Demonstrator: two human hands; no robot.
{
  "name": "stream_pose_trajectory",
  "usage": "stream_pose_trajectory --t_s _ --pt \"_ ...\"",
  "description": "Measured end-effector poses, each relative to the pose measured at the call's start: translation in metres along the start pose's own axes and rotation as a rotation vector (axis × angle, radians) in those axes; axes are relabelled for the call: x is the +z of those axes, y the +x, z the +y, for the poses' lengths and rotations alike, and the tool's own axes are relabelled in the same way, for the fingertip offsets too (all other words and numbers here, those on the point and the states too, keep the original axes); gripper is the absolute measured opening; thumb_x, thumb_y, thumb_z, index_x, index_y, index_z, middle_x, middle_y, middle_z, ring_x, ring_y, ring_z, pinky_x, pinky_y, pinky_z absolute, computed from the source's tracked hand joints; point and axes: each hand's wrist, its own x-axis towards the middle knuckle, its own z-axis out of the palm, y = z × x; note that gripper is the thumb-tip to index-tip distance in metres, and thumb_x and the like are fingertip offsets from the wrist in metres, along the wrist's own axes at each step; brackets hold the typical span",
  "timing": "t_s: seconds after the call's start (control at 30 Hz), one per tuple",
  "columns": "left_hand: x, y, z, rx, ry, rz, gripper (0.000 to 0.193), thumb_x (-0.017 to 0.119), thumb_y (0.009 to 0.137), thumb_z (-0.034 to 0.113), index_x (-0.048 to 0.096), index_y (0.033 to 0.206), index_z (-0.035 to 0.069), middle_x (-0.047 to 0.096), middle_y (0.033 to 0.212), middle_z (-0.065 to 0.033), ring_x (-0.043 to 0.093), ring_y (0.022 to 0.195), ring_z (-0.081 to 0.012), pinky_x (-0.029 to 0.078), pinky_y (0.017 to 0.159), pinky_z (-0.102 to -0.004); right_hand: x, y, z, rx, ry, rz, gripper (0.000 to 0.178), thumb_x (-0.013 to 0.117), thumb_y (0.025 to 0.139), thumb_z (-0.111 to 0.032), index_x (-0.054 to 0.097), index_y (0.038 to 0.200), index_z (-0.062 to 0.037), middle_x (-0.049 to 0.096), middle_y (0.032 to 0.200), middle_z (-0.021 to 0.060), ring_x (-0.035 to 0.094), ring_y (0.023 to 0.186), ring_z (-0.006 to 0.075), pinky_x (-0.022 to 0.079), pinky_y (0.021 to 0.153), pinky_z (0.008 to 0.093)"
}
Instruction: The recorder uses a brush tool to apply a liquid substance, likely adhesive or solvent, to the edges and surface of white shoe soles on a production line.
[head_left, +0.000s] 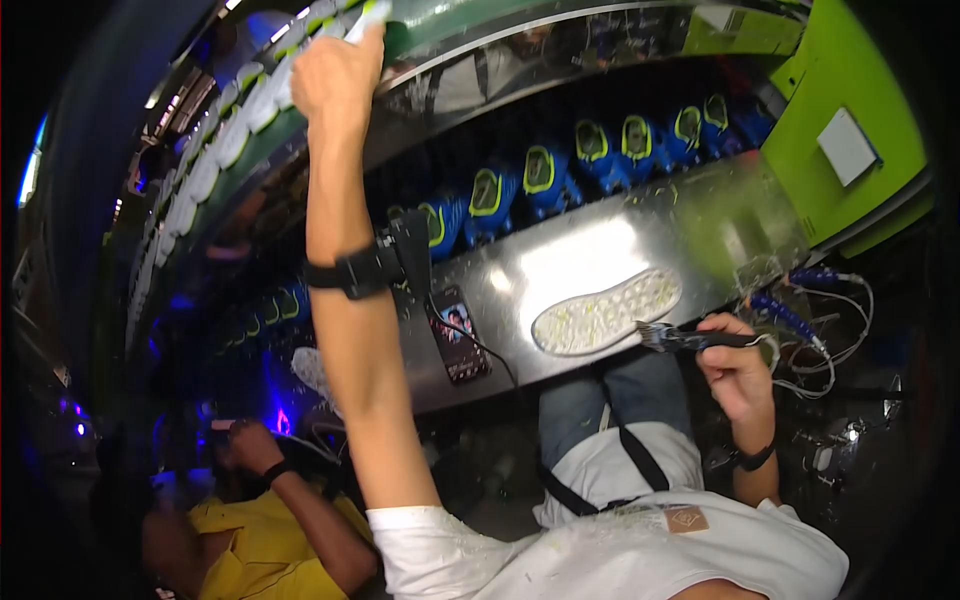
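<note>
My left arm stretches far up to the belt at the back. There my left hand (335,80) is closed on a white shoe sole (371,20), of which only part shows. My right hand (736,368), close to the bench's front edge, grips a black electric trimmer (688,338) with a toothed metal head. That head touches or nearly touches the rim of a white shoe sole (606,312) lying on the metal bench. Dimpled and speckled with yellow-green bits, this sole lies between my two arms. A black strap with a device (362,272) sits round my left forearm.
Several blue shoes (540,180) line the shelf behind the metal bench (720,215). White soles (232,140) ride the green belt (440,28). A phone (457,335) and cable lie on the bench. Blue tools with white hoses (790,318) hang right. A person in yellow (270,545) sits left.
</note>
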Motion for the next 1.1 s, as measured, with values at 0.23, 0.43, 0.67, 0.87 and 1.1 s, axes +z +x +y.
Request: stream_pose_trajectory --t_s 0.23,0.43,0.67,0.87,1.1 --pt "-0.068 -0.284 -0.014 -0.154 -0.861 -0.483 0.048 0.083 0.071 0.019 0.061 0.109 -0.001 0.066 0.091 -0.0063 0.060 0.077 -0.0142 0.050 0.072 -0.0301 -0.001 0.000 0.004 -0.126 0.054 -0.006 0.027 0.066 0.066 0.007 0.056 0.091 0.0023 0.050 0.090 0.0063 0.050 0.076 0.0119 0.042 0.066 0.0198" --pt "-0.086 -0.439 0.000 -1.356 -1.732 -1.027 0.054 0.058 0.097 0.023 0.036 0.142 0.002 0.052 0.132 -0.0233 0.062 0.109 -0.0318 0.056 0.084 -0.0393 0.015 0.006 0.035 -0.287 -0.437 -0.074 0.027 0.076 0.065 0.007 0.068 0.090 0.0024 0.062 0.090 0.0087 0.059 0.082 0.0141 0.045 0.075 0.0236" --pt "-0.097 -0.488 -0.005 -1.272 -1.996 -0.855 0.063 0.028 0.101 0.051 0.038 0.143 0.005 0.054 0.131 -0.0199 0.062 0.106 -0.0335 0.054 0.086 -0.0459 0.079 0.032 0.051 -0.625 -0.909 -0.377 0.023 0.078 0.072 0.001 0.072 0.094 0.0010 0.069 0.087 0.0142 0.067 0.074 0.0210 0.052 0.065 0.0284" --pt "-0.087 -0.475 0.008 -1.429 -1.986 -0.455 0.048 0.033 0.098 0.033 0.050 0.130 0.002 0.059 0.124 -0.0150 0.057 0.118 -0.0259 0.045 0.101 -0.0405 0.067 0.013 0.069 -0.541 -0.731 -0.609 0.024 0.077 0.074 -0.001 0.070 0.097 0.0037 0.068 0.089 0.0156 0.068 0.075 0.0244 0.055 0.064 0.0300" --pt "-0.054 -0.422 0.041 -1.237 -2.131 -0.591 0.063 0.029 0.100 0.047 0.038 0.141 -0.001 0.050 0.129 -0.0263 0.057 0.103 -0.0316 0.053 0.079 -0.0424 0.052 -0.003 0.041 -0.421 -0.557 -0.602 0.017 0.077 0.077 0.000 0.073 0.093 -0.0019 0.069 0.089 0.0088 0.069 0.074 0.0175 0.052 0.065 0.0254"
